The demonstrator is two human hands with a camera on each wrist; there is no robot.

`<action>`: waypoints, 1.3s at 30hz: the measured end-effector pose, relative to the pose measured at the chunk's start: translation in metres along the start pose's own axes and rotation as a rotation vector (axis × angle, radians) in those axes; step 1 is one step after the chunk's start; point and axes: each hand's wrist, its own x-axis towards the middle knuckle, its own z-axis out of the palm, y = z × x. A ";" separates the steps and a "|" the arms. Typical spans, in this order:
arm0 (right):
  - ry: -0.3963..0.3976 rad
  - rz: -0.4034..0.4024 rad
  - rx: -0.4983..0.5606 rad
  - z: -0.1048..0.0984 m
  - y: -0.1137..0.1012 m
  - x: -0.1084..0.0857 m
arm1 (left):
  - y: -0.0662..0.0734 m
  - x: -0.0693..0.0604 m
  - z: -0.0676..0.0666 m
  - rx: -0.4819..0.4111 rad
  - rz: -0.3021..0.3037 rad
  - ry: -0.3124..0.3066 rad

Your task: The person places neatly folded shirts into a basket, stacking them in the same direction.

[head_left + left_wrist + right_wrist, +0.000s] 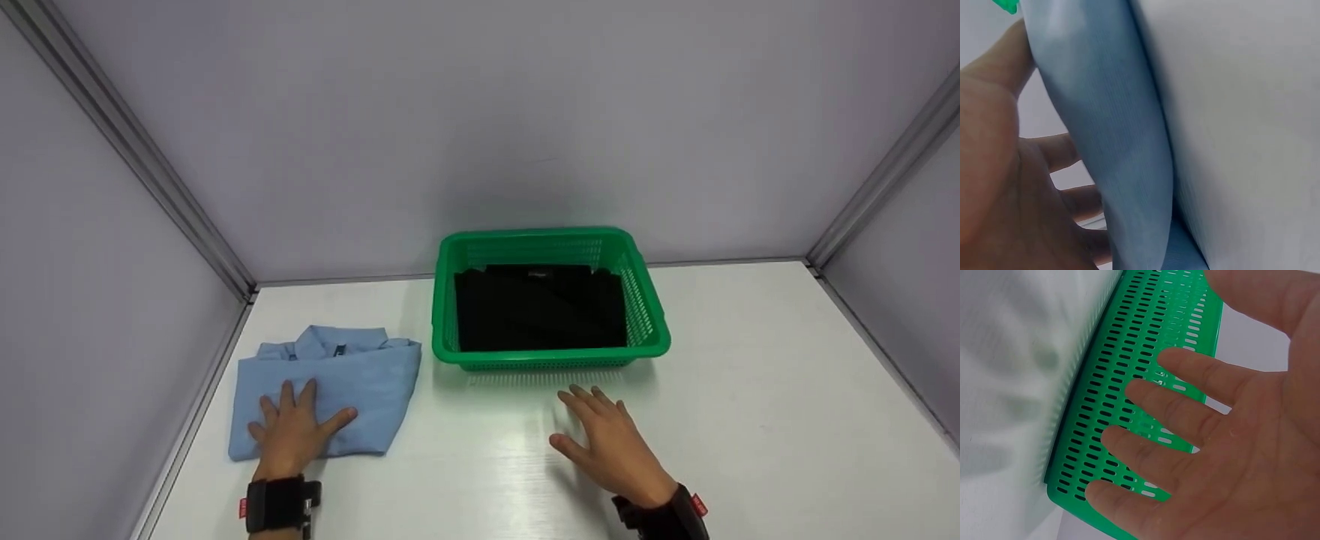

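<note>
A light blue collared shirt (367, 394) lies folded on the left of the white table, its collar toward the back wall. My left hand (291, 431) rests on it with the fingers spread. In the left wrist view the fingertips touch the blue cloth (1100, 112). My right hand (611, 450) hovers over the table in front of a green basket (551, 355), fingers extended and holding nothing. The right wrist view shows its palm (1241, 455) before the basket's slotted side (1123, 377). Inside the basket lies a folded black garment (540, 311) with a small label at its neck.
The white table (757, 412) is bounded by a grey back wall (525, 127) and side panels with metal corner frames. The basket stands near the back wall, just right of the shirt. Each wrist wears a black strap (277, 504).
</note>
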 end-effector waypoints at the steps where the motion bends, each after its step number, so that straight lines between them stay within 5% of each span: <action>1: 0.000 -0.001 0.003 0.000 0.000 0.000 | 0.000 0.000 0.000 0.001 0.000 0.001; 39: 0.001 -0.063 0.013 0.000 -0.010 -0.002 | 0.011 -0.022 0.006 0.036 -0.001 0.064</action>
